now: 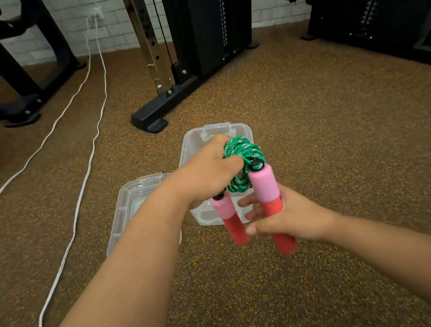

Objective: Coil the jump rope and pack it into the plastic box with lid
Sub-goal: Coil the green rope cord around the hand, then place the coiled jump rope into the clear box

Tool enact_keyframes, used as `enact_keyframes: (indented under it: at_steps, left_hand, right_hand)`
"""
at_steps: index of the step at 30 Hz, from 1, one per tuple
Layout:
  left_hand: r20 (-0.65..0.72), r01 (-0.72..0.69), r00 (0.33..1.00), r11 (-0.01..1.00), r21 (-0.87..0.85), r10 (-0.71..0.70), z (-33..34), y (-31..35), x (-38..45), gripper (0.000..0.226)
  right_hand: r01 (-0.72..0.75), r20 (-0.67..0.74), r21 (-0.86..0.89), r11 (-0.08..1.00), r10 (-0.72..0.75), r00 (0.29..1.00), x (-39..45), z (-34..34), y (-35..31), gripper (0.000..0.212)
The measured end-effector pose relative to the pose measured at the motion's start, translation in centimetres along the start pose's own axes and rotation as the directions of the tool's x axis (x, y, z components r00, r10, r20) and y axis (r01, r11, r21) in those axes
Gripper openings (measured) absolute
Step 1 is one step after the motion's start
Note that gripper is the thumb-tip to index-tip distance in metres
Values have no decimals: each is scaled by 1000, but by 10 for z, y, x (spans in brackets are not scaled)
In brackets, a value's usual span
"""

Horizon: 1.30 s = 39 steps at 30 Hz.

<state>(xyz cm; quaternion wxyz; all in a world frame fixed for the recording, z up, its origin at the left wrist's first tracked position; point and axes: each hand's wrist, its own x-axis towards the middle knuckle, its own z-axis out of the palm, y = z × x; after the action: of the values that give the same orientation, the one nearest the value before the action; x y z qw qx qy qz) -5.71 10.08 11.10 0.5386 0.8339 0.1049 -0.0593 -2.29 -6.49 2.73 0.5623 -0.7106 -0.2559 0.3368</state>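
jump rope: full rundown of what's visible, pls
The jump rope has a green-and-white braided cord, bundled into a coil, and two foam-looking handles, pink on the upper part and red below, with black collars where the cord enters. It is held in the air above the open clear plastic box. The left hand grips the coil from above; the right hand holds the handles, which hang side by side, red ends toward the camera. It touches nothing else.

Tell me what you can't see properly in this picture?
Head view:
- Inside of the plastic box: covered by the left hand and green rope.
- Near part of the lid: behind the left forearm.
- Right hand fingertips: motion-blurred.
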Motion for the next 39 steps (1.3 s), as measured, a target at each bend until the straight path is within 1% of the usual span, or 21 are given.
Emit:
enact_keyframes:
  at_steps: [1, 3, 5, 6, 7, 8, 10, 12, 14, 17, 19, 22, 24, 26, 28, 30, 33, 35, 37, 39]
  left_hand:
    - [13, 10, 1000, 999, -37, -9, -1, 3, 2, 33]
    - [46, 9, 999, 997, -71, -6, -4, 10, 7, 28]
    - [65, 14, 998, 997, -81, -9, -7, 18, 13, 23]
    - [74, 19, 997, 997, -78, -13, -9, 22, 15, 22]
    - [85, 20, 996, 997, -77, -13, -10, 27, 17, 21]
    - [99, 21, 995, 996, -82, -13, -12, 30, 19, 20]
    - [123, 27, 992, 995, -92, -16, -14, 38, 24, 22]
    - [132, 35, 991, 995, -98, -21, -18, 45, 27, 23]
    - [109, 40, 994, 992, -118, -27, -21, 49, 30, 24]
    - [28, 32, 999, 986, -166, -28, -19, 53, 37, 26]
    - [-9, 21, 1000, 985, -170, -22, -16, 57, 44, 26]
    - [-47, 27, 998, 989, -143, -34, -9, 64, 54, 29]
    - [-96, 36, 994, 989, -142, -50, -4, 68, 59, 33]
    - [-163, 30, 985, 989, -145, -54, -2, 70, 62, 37]
    - [-217, 28, 975, 991, -128, -56, -5, 69, 64, 31]
    - [-254, 36, 965, 995, -91, -58, -11, 65, 65, 26]
    - [-255, 35, 966, 999, -39, -43, -24, 48, 74, 25]
    - [-268, 5, 963, 1000, 0, -5, -35, 33, 87, 26]
    - [-290, -13, 956, 997, 70, 33, -46, 21, 99, 27]
    - [-281, -46, 956, 992, 117, 78, -54, 14, 110, 28]
  right_hand:
    - [-20, 7, -5, 1000, 20, 1000, -2, 0, 5, 69]
    - [-23, 0, 5, 1000, 23, 1000, -4, 1, 10, 72]
    - [-21, -50, -9, 1000, 20, 999, 1, -2, 14, 68]
    - [-26, -54, -11, 1000, 25, 998, 5, -3, 14, 66]
    - [-24, -33, 1, 1000, 24, 999, 10, -4, 14, 66]
    - [-16, 16, 27, 1000, 15, 1000, 14, -4, 12, 69]
    - [2, 127, 101, 995, -15, 992, 19, -4, 7, 80]
    - [-26, 197, 142, 990, -3, 980, 22, -3, 3, 82]
    - [-52, 223, 157, 986, 16, 975, 25, -5, 1, 78]
    - [-90, 257, 179, 980, 42, 966, 30, -12, -3, 70]
    - [-125, 275, 240, 963, 57, 960, 31, -18, -4, 67]
    - [-158, 313, 338, 928, 47, 948, 30, -26, -1, 70]
    - [-157, 290, 394, 906, 40, 956, 29, -31, -3, 62]
    - [-161, 224, 425, 891, 68, 972, 29, -38, -4, 52]
    - [-143, 167, 436, 889, 77, 983, 31, -44, -3, 50]
    - [-149, 168, 396, 906, 88, 982, 36, -45, -3, 52]
    - [-152, 195, 396, 906, 79, 978, 49, -35, 2, 56]
    - [-132, 174, 405, 905, 65, 983, 64, -26, 6, 52]
    - [-99, 105, 412, 906, 60, 993, 81, -17, 7, 45]
    - [-51, 11, 420, 906, 51, 999, 98, -9, 6, 41]
